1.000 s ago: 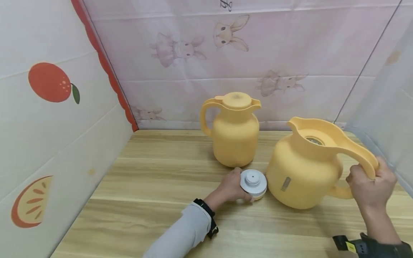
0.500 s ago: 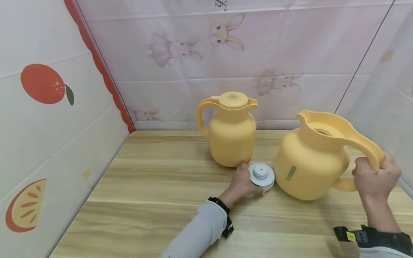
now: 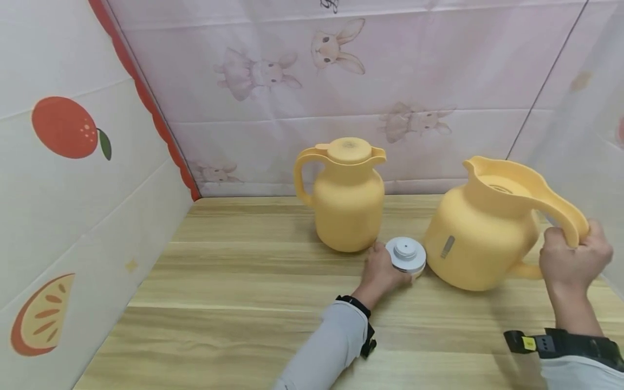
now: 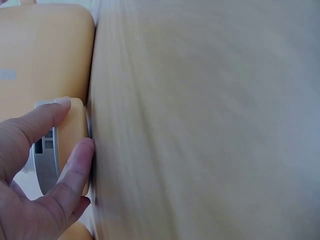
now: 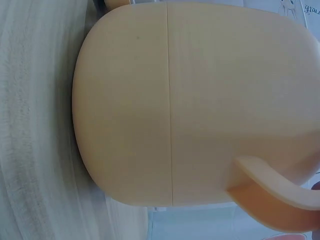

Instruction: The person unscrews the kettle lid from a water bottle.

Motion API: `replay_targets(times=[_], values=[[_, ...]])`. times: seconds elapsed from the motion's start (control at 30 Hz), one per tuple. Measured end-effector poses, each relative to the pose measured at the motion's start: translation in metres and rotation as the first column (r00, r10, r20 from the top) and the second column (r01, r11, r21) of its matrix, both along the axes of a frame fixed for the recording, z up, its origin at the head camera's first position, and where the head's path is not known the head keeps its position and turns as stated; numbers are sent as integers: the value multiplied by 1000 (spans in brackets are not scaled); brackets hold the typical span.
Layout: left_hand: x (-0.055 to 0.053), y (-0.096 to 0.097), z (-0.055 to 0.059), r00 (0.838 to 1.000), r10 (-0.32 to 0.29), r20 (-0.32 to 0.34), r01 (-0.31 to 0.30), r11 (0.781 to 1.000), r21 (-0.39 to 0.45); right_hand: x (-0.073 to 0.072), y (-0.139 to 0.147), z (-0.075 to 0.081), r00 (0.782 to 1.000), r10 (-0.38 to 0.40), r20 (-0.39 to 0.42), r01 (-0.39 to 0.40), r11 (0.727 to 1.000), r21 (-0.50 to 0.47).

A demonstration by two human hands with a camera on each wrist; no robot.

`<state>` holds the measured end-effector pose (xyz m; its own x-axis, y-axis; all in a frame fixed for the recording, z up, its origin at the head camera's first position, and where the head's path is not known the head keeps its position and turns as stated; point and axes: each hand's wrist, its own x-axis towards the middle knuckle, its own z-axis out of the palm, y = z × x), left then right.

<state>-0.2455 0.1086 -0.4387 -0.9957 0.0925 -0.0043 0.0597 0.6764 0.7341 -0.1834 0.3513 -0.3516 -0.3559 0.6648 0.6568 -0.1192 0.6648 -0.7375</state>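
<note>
Closest to me, the left hand (image 3: 382, 271) pinches a round lid (image 3: 405, 250) between thumb and fingers, grey side up, low over the wooden surface (image 3: 219, 325), while the right hand (image 3: 575, 257) is wrapped round the handle (image 3: 559, 212) of an open-topped yellow jug (image 3: 480, 238) just beside that lid. Farther back, a second yellow jug (image 3: 349, 203) stands upright and capped, before a pale pink backdrop (image 3: 273, 138) printed with rabbits.

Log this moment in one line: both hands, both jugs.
left hand: pinches grey-and-yellow lid | right hand: grips handle of open jug | other jug: upright, capped
</note>
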Motion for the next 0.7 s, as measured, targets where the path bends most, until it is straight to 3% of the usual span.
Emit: replay_targets(times=[0.33,0.7], values=[[-1,15,6,997,44,69,-48,997,54,-4,8,2,998,-62,3,62,998,20],[-9,24,2,996,38,78,-52,980,190,-14,8,8,995,-96,-30,93,993,-73]])
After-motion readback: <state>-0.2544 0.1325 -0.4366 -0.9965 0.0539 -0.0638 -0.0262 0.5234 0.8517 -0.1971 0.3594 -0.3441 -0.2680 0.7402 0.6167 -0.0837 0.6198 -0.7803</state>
